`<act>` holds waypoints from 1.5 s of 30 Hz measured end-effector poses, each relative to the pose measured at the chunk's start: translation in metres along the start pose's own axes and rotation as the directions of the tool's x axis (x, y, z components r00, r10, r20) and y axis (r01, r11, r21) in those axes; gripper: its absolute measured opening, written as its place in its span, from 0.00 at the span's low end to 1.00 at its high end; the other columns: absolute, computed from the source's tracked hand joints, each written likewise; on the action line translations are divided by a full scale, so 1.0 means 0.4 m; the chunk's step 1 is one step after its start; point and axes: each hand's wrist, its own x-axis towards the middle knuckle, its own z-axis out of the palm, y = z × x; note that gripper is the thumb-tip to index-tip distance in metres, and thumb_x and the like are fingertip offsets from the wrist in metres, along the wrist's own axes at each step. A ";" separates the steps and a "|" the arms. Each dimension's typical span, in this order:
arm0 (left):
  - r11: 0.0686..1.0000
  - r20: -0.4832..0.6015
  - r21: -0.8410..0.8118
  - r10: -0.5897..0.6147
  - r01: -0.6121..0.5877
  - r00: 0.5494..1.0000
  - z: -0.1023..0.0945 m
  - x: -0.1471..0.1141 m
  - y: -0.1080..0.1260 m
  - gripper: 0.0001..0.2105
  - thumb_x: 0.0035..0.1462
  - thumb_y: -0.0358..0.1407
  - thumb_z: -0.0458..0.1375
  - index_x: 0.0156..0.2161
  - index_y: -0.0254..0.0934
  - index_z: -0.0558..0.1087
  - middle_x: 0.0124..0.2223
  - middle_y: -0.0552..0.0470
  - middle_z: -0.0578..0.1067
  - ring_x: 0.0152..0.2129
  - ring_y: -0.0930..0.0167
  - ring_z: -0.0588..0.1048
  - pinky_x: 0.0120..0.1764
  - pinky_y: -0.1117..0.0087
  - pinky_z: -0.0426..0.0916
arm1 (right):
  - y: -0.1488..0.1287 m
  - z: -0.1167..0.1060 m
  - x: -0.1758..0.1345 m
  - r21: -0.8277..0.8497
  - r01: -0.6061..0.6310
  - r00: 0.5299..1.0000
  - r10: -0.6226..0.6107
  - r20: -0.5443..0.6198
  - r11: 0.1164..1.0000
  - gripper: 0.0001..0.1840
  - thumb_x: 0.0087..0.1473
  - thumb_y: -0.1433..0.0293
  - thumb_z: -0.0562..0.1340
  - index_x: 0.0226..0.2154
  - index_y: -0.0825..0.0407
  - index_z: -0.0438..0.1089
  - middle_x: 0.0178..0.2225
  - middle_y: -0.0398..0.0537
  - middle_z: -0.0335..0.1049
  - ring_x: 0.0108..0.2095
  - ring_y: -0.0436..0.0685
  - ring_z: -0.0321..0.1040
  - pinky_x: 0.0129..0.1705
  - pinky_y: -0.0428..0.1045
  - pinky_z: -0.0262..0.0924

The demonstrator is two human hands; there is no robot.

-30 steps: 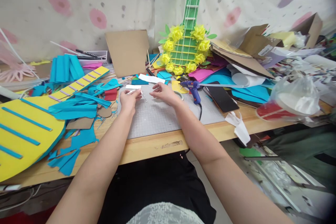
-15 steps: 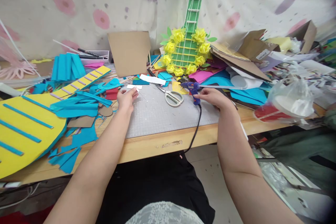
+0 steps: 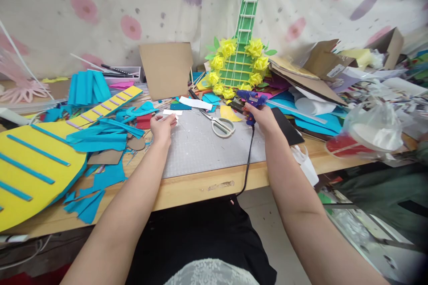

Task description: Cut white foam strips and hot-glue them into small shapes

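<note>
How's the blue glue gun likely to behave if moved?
The glue gun in the right hand should be stiff, given its hard-looking body. Its cord may drag, since it trails over the edge of the table.

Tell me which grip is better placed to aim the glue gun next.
Right, in my judgement. The right grip holds the glue gun. The left grip seems to pinch a white scrap, with the scissors lying between it and the glue gun.
</note>
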 end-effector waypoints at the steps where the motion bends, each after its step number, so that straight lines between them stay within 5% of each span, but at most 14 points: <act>1: 1.000 0.004 0.006 -0.002 0.002 1.000 0.000 0.000 -0.001 0.20 0.42 0.23 0.61 0.34 0.39 0.54 0.24 0.58 0.72 0.20 0.75 0.74 0.29 0.71 0.72 | -0.016 0.011 -0.003 0.038 0.024 1.000 -0.024 -0.002 0.999 0.20 0.42 0.55 0.64 0.31 0.54 0.68 0.29 0.48 0.72 0.25 0.49 0.67 0.23 0.43 0.60; 5: 1.000 0.018 0.024 -0.012 0.011 1.000 0.000 -0.002 -0.002 0.21 0.41 0.23 0.62 0.34 0.38 0.54 0.24 0.57 0.72 0.20 0.74 0.75 0.30 0.70 0.72 | -0.087 0.086 -0.040 0.047 0.108 0.982 -0.114 0.150 0.993 0.21 0.43 0.53 0.62 0.31 0.54 0.68 0.29 0.47 0.72 0.21 0.45 0.62 0.21 0.42 0.56; 11: 0.999 0.031 -0.006 -0.054 0.054 0.998 -0.001 -0.002 0.005 0.20 0.41 0.22 0.62 0.33 0.38 0.55 0.25 0.55 0.72 0.20 0.74 0.75 0.31 0.69 0.72 | -0.115 0.222 -0.104 -0.119 0.189 0.877 -0.113 0.468 0.975 0.22 0.42 0.51 0.63 0.26 0.55 0.71 0.23 0.47 0.70 0.18 0.46 0.58 0.21 0.45 0.55; 25: 0.999 -0.006 0.006 -0.031 0.031 0.999 0.001 -0.004 0.002 0.20 0.42 0.22 0.62 0.33 0.38 0.55 0.25 0.56 0.72 0.20 0.74 0.75 0.30 0.69 0.73 | -0.061 0.254 -0.137 -0.238 0.389 0.864 -0.263 0.430 0.890 0.24 0.44 0.49 0.61 0.33 0.52 0.74 0.25 0.46 0.71 0.30 0.54 0.67 0.33 0.47 0.58; 45: 1.000 -0.005 0.016 -0.017 0.017 1.000 0.002 -0.004 -0.002 0.18 0.42 0.22 0.62 0.33 0.37 0.56 0.26 0.55 0.72 0.21 0.73 0.75 0.32 0.67 0.73 | -0.063 0.251 -0.141 -0.238 0.396 0.865 -0.274 0.420 0.887 0.24 0.44 0.51 0.61 0.38 0.50 0.74 0.31 0.46 0.74 0.32 0.54 0.67 0.34 0.47 0.58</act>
